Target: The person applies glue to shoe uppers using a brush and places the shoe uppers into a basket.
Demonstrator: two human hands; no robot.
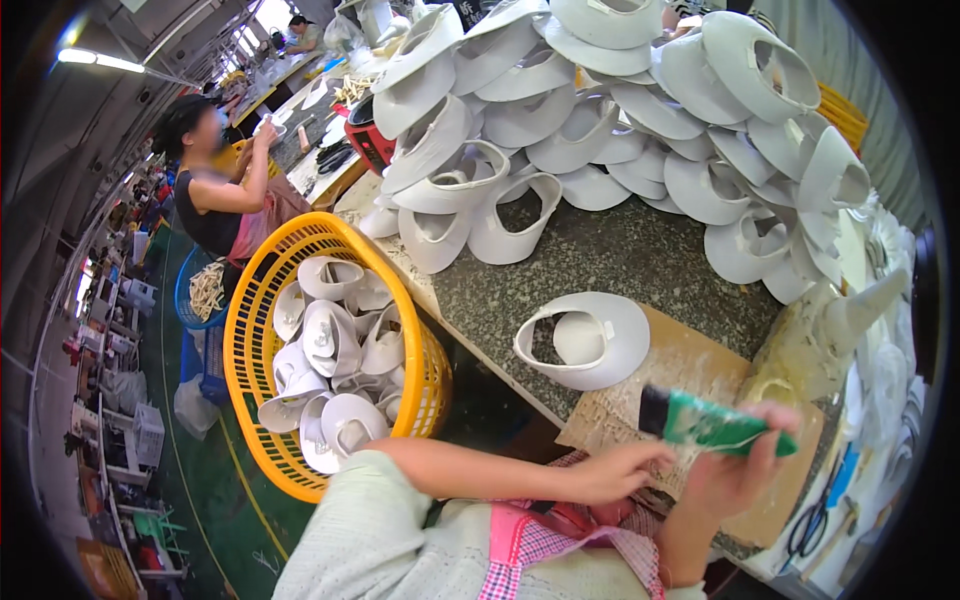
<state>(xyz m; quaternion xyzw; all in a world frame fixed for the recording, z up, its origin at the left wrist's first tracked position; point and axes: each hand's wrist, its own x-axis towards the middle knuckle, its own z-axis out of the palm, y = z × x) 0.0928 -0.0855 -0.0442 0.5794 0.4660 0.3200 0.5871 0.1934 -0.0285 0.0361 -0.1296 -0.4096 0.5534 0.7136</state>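
Observation:
On the near edge of the dark speckled table lies a white visor-shaped piece (625,340) with an oval opening and a pale round part showing inside. My right hand (735,475) grips a green brush (710,425) with a black end, held over a glue-smeared cardboard sheet (690,360); motion blurs both a little. My left hand (615,472) reaches across toward my right wrist, fingers loosely stretched and holding nothing. A crusted pot (810,345) stands beyond the brush, on the right.
Many similar white pieces (590,130) are heaped at the back. A yellow basket (430,370) of them stands at left. Scissors (808,525) lie far right. Across the aisle a person (215,190) works at another table, near a blue basket (182,290).

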